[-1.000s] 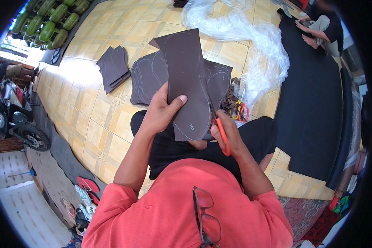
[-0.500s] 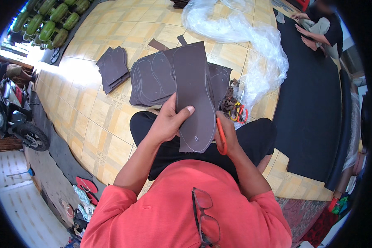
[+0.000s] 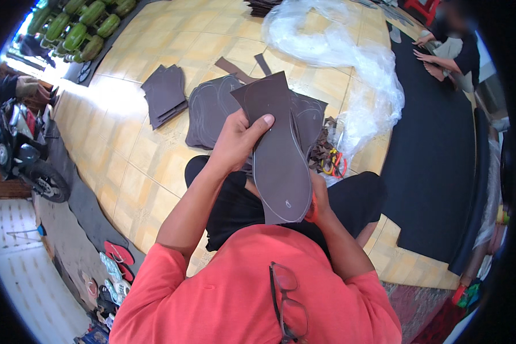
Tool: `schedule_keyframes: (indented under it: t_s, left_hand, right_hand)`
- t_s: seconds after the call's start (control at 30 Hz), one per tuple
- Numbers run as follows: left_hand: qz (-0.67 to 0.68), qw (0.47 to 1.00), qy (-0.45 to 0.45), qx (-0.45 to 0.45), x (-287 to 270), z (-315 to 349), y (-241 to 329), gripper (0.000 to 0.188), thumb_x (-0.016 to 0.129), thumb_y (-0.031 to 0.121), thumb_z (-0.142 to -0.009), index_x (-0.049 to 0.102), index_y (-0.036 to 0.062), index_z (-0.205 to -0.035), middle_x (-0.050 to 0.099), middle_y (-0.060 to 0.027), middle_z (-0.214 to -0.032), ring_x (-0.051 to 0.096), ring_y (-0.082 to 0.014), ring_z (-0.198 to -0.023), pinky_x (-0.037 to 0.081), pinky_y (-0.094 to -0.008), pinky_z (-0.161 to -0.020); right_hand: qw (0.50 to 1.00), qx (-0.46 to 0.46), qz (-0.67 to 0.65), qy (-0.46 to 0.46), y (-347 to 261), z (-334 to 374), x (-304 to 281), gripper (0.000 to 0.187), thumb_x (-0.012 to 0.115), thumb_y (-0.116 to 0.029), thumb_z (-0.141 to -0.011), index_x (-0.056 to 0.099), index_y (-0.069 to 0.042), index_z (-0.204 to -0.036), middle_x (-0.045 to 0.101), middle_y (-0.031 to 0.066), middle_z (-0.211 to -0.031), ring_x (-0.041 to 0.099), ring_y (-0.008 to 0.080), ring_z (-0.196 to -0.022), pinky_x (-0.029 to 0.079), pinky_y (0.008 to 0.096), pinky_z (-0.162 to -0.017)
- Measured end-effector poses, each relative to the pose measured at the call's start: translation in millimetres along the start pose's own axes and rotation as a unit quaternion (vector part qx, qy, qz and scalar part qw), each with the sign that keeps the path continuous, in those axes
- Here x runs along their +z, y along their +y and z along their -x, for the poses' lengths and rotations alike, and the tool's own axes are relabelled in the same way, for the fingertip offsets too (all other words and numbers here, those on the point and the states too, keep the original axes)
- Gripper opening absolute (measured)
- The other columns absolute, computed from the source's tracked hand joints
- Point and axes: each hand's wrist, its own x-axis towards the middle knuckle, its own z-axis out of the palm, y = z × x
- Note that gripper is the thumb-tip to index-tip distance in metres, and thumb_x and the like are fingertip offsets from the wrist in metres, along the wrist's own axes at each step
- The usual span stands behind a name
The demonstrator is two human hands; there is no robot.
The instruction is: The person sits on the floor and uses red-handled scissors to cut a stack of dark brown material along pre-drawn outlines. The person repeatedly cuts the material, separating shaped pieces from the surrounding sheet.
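My left hand [image 3: 238, 137] pinches the upper part of a dark brown sheet [image 3: 284, 166], thumb on top and fingers beneath. A pale sole-shaped outline is drawn on the sheet, and its right side is trimmed along the curve. At the lower right edge, my right hand [image 3: 321, 198] is closed on orange-handled scissors [image 3: 313, 207]. The sheet covers most of the scissors, blades included. Just beyond, a stack of brown sheets [image 3: 203, 117] with similar outlines lies on the floor, partly behind the held piece.
A smaller pile of brown pieces [image 3: 165, 97] lies to the left. Brown scraps and yellow-and-red-handled scissors [image 3: 337, 166] sit by my right knee. Crumpled clear plastic [image 3: 367, 80] spreads beyond. At right, another person [image 3: 453, 51] sits by a long black sheet [image 3: 430, 160].
My left hand has slid up toward the sheet's top end. The sheet has shifted slightly right and down. The orange handle, plainly visible before, is now mostly behind it.
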Motion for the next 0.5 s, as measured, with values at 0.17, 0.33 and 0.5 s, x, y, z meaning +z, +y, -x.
schedule_keyframes:
  t_s: [0.17,0.33,0.5]
  left_hand:
    - [-0.006,1.0,-0.002,-0.024,14.6,12.3,-19.2,0.025,0.059,0.014,-0.097,0.058,-0.0043,-0.115,0.066,-0.0059,-0.099,0.061,-0.0097,-0.084,0.051,-0.026,-0.075]
    - [0.09,0.995,0.016,-0.025,22.1,16.3,-24.2,0.027,0.06,0.015,-0.097,0.057,-0.0026,-0.117,0.067,-0.0089,-0.104,0.065,-0.0144,-0.086,0.053,-0.0293,-0.077]
    - [0.123,0.991,0.051,-0.03,19.9,6.4,-19.1,0.025,0.06,0.014,-0.097,0.058,-0.003,-0.114,0.067,-0.0075,-0.099,0.064,-0.0117,-0.083,0.053,-0.0272,-0.073]
  right_hand:
    - [0.99,-0.088,0.108,0.019,-7.0,-10.1,-4.1,0.026,0.055,-0.015,-0.091,0.062,0.0,-0.111,0.069,0.0126,-0.088,0.069,0.024,-0.079,0.052,0.034,-0.07]
    - [0.979,-0.091,0.179,-0.018,-1.1,-4.0,-11.3,0.025,0.056,-0.015,-0.09,0.062,0.0,-0.109,0.069,0.0144,-0.089,0.069,0.0237,-0.079,0.051,0.0348,-0.07]
    - [0.97,-0.064,0.235,-0.023,7.5,-0.7,-13.9,0.025,0.06,-0.017,-0.088,0.062,0.001,-0.105,0.069,0.0159,-0.087,0.07,0.0235,-0.08,0.051,0.0346,-0.068]
